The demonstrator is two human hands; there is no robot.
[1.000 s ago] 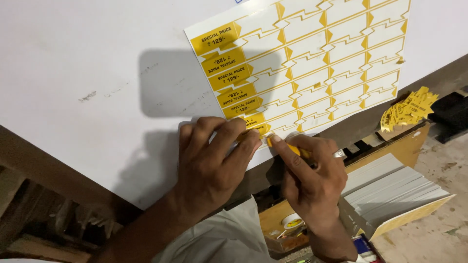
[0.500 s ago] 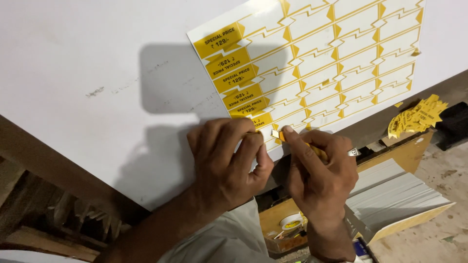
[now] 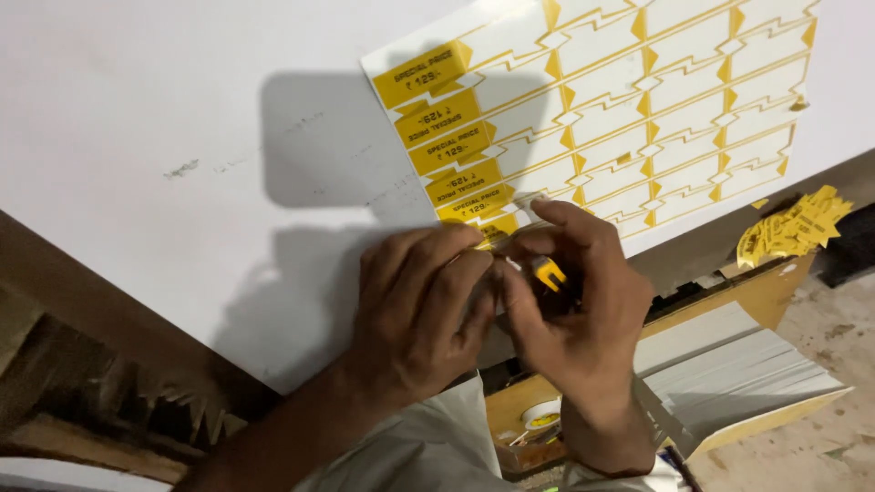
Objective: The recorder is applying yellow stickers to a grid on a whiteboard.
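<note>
Peeling tags off the sheet, nearly all of it already stripped.

My left hand (image 3: 415, 310) presses flat on the sheet's (image 3: 638, 100) near corner, gripping nothing; my right hand (image 3: 570, 301) pinches a small yellow-handled cutter (image 3: 549, 272) at that same edge. Only one column of yellow tags (image 3: 451, 137) remains at the sheet's left side, the rest is empty white outline. Peeled tags (image 3: 795, 228) lie heaped at right, above a paper stack (image 3: 729, 374). My own fingers hide the tag I'm working.

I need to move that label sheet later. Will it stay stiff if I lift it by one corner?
Probably not: the sticker sheet looks thin and lies flat on the white table, so likely floppy. It seems light; most labels are already peeled off.
</note>
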